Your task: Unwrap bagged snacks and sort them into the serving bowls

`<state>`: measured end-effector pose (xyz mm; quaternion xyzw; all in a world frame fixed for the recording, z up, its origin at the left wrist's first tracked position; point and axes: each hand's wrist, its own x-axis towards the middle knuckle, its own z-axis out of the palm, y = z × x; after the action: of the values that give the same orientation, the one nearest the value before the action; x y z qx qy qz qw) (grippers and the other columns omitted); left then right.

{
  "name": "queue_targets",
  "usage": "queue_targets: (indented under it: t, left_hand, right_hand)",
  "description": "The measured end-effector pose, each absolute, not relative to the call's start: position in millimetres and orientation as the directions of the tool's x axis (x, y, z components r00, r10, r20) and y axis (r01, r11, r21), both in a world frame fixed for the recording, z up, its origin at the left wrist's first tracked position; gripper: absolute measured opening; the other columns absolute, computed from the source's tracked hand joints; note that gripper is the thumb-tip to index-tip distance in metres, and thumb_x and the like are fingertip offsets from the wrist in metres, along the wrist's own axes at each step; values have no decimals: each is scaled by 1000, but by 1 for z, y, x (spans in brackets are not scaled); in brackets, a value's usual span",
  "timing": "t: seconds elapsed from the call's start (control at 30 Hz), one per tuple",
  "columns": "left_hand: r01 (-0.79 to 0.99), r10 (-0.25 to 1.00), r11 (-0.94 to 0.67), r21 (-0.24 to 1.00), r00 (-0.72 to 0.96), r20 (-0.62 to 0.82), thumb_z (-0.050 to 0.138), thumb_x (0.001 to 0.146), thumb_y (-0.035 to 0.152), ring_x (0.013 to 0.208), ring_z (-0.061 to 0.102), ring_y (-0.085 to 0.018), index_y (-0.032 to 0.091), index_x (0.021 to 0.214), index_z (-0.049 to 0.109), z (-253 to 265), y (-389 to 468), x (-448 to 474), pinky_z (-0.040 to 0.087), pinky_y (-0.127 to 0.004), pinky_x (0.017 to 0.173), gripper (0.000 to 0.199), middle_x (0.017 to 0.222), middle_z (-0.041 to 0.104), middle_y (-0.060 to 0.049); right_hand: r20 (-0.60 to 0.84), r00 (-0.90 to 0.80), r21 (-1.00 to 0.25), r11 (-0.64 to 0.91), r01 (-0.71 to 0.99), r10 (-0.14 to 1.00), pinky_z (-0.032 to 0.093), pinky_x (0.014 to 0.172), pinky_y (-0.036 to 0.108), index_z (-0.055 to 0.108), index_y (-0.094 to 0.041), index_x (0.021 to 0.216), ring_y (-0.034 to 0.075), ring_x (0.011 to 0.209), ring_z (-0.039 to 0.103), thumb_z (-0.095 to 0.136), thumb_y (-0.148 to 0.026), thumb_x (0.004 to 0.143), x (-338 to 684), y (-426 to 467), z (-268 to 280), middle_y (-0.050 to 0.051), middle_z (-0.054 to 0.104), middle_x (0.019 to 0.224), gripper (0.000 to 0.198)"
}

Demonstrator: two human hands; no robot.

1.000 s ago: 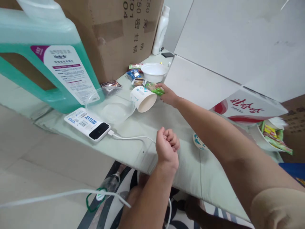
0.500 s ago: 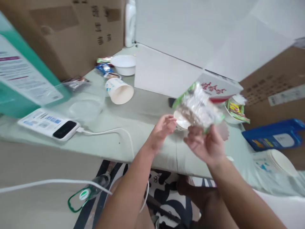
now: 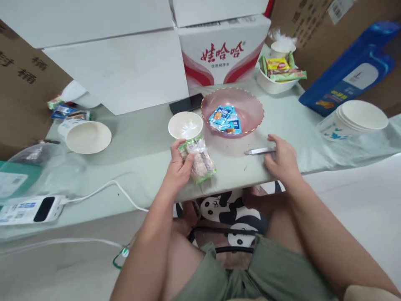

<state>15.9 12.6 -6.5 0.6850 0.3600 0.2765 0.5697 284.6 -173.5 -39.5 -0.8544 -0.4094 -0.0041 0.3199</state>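
My left hand (image 3: 179, 168) is closed on a clear plastic packet (image 3: 201, 161) with green edges and pale, lumpy food inside. It holds the packet over the table, just in front of a white paper bowl (image 3: 185, 125). My right hand (image 3: 283, 159) is at a slim silver utility knife (image 3: 258, 151) lying on the table. Its thumb and forefinger are apart on either side of the knife's right end, and the other fingers are partly hidden. Behind the knife, a pink glass bowl (image 3: 253, 109) with a gilt rim holds several blue sachets (image 3: 224, 117).
A black phone (image 3: 186, 104) lies behind the paper bowl. At right stand a snack-filled white bowl (image 3: 272, 85), a blue bottle (image 3: 347, 75) and stacked paper cups (image 3: 360, 117). At left are a tipped paper cup (image 3: 87, 137) and a white power bank (image 3: 33, 210) with a cable.
My right hand has left the packet and moved to the knife. The packet is now in my left hand, lower down. The view has swung right, showing the pink bowl fully.
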Motion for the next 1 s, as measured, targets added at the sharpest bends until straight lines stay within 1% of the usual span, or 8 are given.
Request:
queue_targets:
  t: [0.1,0.2,0.3,0.43,0.53,0.67,0.8,1.0]
  left_hand:
    - [318,799,-299,900,599,55,56,92,32,86,56,-19,26,118,56,-13,9,24,50,-33,85,27,101,61,-4]
    - [408,751,-362,838,661,3,69,81,31,94,57,-22,26,122,58,-8,0,26,51,-37,89,43,108,58,-6]
    - [424,701,-406,809,713,-22,78,71,30,100,58,-24,28,130,55,-2,-8,24,51,-40,92,64,113,54,-6]
    - [400,721,-353,846,693,-27,74,78,32,79,58,-16,28,126,52,-6,-12,25,53,-35,78,53,111,55,-4]
    - [386,735,-343,856,678,-11,74,80,32,73,57,-13,26,117,54,-12,-12,29,53,-32,74,43,111,55,-4]
    - [384,738,-410,827,673,54,76,78,30,86,61,-16,24,110,56,-11,-15,34,53,-33,80,39,110,56,-3]
    - [419,768,-442,793,634,93,79,76,29,88,61,-17,24,107,58,-9,-20,36,53,-33,83,38,106,57,-2]
    - [494,826,-311,812,563,-26,78,78,34,95,64,-21,24,109,56,-11,-15,35,52,-34,83,39,108,61,-4]
  right_hand:
    - [182,722,-416,-613,671,667,31,112,64,67,-18,119,40,132,54,52,-31,81,309,-179,-48,19,65,137,43]
    - [164,706,-423,-598,681,689,41,102,57,68,-19,97,37,115,62,48,-39,85,311,-189,-44,18,72,117,31]
    - [146,710,-573,-526,629,689,49,75,42,62,-21,90,27,77,63,47,-45,90,292,-202,-32,10,71,82,28]
    - [72,636,-817,-321,480,768,41,54,30,57,-23,97,16,52,50,42,-48,98,248,-202,-22,-1,62,63,29]
    - [110,534,-855,-194,481,839,40,56,28,55,-22,115,14,51,51,46,-41,97,220,-185,-20,-4,63,62,27]
    - [90,457,-873,-150,463,885,42,59,28,56,-22,118,14,52,54,46,-36,97,199,-158,-19,-4,66,64,27]
    - [62,435,-878,-158,452,899,42,59,27,60,-22,121,14,53,55,46,-34,97,190,-147,-18,-4,65,63,31]
    - [-29,398,-816,-252,521,917,38,56,28,67,-22,119,14,50,48,47,-37,96,189,-154,-16,-4,62,59,34]
